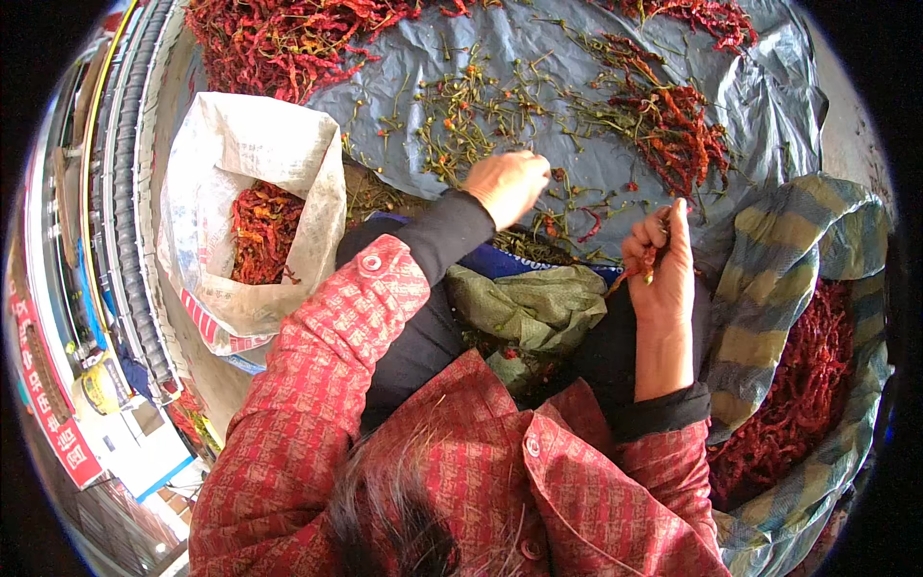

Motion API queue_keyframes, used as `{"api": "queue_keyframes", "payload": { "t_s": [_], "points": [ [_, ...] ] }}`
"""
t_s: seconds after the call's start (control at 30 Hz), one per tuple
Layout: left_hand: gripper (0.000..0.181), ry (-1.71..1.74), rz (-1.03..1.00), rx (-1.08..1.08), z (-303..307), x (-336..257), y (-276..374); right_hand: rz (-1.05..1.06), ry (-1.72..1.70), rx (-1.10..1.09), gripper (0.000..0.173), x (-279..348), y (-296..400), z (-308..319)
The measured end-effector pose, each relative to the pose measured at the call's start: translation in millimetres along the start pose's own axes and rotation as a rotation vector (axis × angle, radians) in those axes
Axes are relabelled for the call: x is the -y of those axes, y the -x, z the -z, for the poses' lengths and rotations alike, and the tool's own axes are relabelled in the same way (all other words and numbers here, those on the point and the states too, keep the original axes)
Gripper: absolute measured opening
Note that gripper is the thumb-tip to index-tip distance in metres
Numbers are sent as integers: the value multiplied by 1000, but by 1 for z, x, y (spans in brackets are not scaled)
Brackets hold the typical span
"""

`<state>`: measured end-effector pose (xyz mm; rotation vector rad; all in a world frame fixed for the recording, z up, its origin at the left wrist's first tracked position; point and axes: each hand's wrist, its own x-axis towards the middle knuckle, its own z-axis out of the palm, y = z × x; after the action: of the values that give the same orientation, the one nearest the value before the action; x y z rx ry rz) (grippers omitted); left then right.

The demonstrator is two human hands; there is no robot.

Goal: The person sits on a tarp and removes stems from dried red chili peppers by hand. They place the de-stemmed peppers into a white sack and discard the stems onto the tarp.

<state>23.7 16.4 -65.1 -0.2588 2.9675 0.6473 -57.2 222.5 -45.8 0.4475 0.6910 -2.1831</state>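
Note:
My left hand [508, 184] is raised over the grey-blue plastic sheet [389, 79], its fingers bent; whether anything is between them cannot be seen. Palm up at the right, my right hand [660, 263] is closed round dried red chilli peppers [644, 264]. Loose green chilli stems [461, 122] lie scattered across the sheet. Beyond my right hand lies a bunch of dried red chillies with stems [681, 133]. To the left stands an open white woven sack [321, 216] with destemmed-looking red chillies [267, 231] inside.
A large heap of dried chillies [281, 43] lies at the upper left, another [710, 21] at the upper right. At my right is a striped cloth-like sack [764, 281] with chillies [800, 389] inside. Green woven fabric [533, 303] lies between my legs. Shelving and a red sign [61, 433] are far left.

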Motion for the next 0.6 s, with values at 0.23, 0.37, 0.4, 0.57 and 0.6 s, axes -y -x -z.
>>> {"api": "queue_keyframes", "payload": {
  "t_s": [0.23,0.37,0.4,0.57,0.6],
  "points": [
    [19,112,-58,33,-21,-44,16,41,-111,-271,19,-3,0,-23],
    [19,-31,-26,144,-43,-61,7,23,17,-151,17,-2,-2,-7],
    [16,-85,-80,135,-53,-61,0,29,27,-144,17,-1,-2,-5],
    [11,-45,-149,172,-31,0,7,32,55,-176,15,0,-4,-7],
    [11,-61,-99,221,-19,25,23,26,58,-173,15,-1,-4,-8]
  ]
}}
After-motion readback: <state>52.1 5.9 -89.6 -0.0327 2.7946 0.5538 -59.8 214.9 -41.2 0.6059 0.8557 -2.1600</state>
